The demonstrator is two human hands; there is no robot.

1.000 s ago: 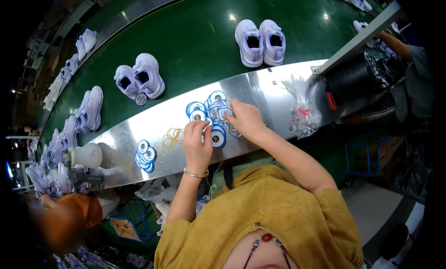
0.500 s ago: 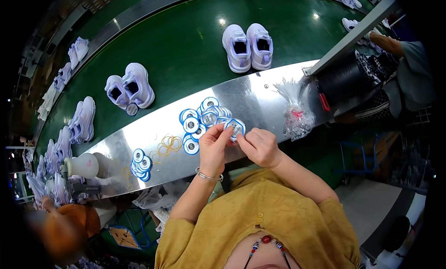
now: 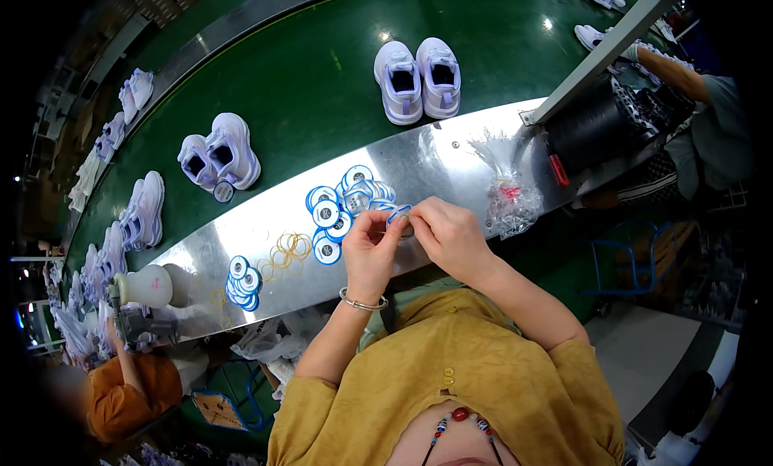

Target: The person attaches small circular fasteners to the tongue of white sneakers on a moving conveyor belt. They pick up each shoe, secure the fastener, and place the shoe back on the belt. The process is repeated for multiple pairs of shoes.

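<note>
Between my hands, above the metal ledge, is a round blue-rimmed tag (image 3: 396, 215), tilted and partly covered by fingers. My left hand (image 3: 372, 244) pinches it between thumb and fingers. At its right edge my right hand (image 3: 448, 234) is closed, with thumb and forefinger pressed together on the tag; whether anything else is in that pinch is hidden. Just beyond my left hand lies a loose pile of round white tags (image 3: 326, 215) with blue rims. Farther left is a smaller fanned stack of tags (image 3: 243, 284), with yellow rubber bands (image 3: 291, 248) between the two groups.
On the ledge (image 3: 435, 156) at right lies a bundle of clear plastic strands (image 3: 509, 198). Pairs of pale lilac sneakers (image 3: 419, 81) stand on the green belt (image 3: 306, 79); one left pair (image 3: 219, 153) has a round tag. A metal post (image 3: 600, 59) rises at right. Other people work at both sides.
The tag has turned from face-up to a steep tilt. My right hand has moved up and closed at its edge. The sneaker pairs sit slightly farther left in view.
</note>
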